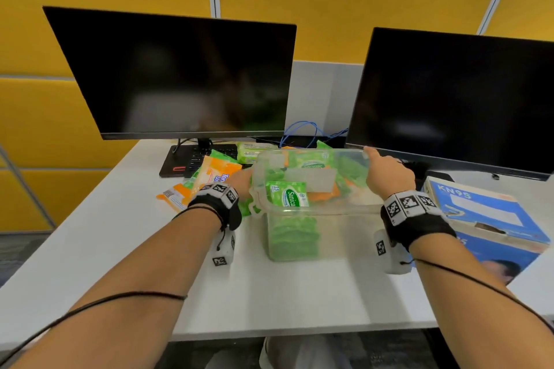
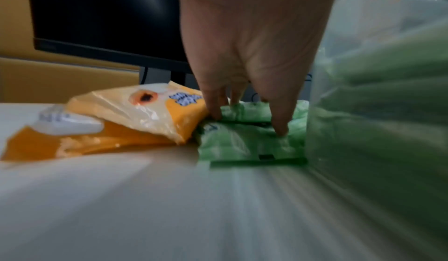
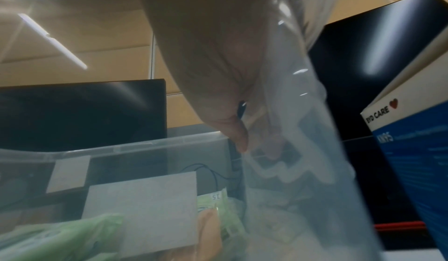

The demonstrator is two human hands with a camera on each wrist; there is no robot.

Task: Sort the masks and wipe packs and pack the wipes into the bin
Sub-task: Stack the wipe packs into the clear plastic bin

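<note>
A clear plastic bin [image 1: 329, 211] stands mid-table with several green wipe packs [image 1: 287, 193] inside. My right hand [image 1: 386, 174] grips the bin's right side. In the right wrist view the right hand [image 3: 257, 146] has its thumb inside the bin's wall [image 3: 303, 169] and its fingers outside. My left hand [image 1: 239, 184] reaches down just left of the bin. In the left wrist view the left hand [image 2: 249, 123] pinches a green wipe pack [image 2: 242, 146] lying on the table against the bin's wall [image 2: 363, 131]. Orange wipe packs [image 1: 215, 172] [image 2: 109, 115] lie to its left.
A blue KN95 mask box [image 1: 485, 213] [image 3: 417, 159] sits right of the bin, close to my right wrist. Two dark monitors [image 1: 180, 75] stand behind. A black keyboard [image 1: 204, 156] carries another green pack [image 1: 254, 151]. Bare white table [image 1: 284, 293] stretches toward me.
</note>
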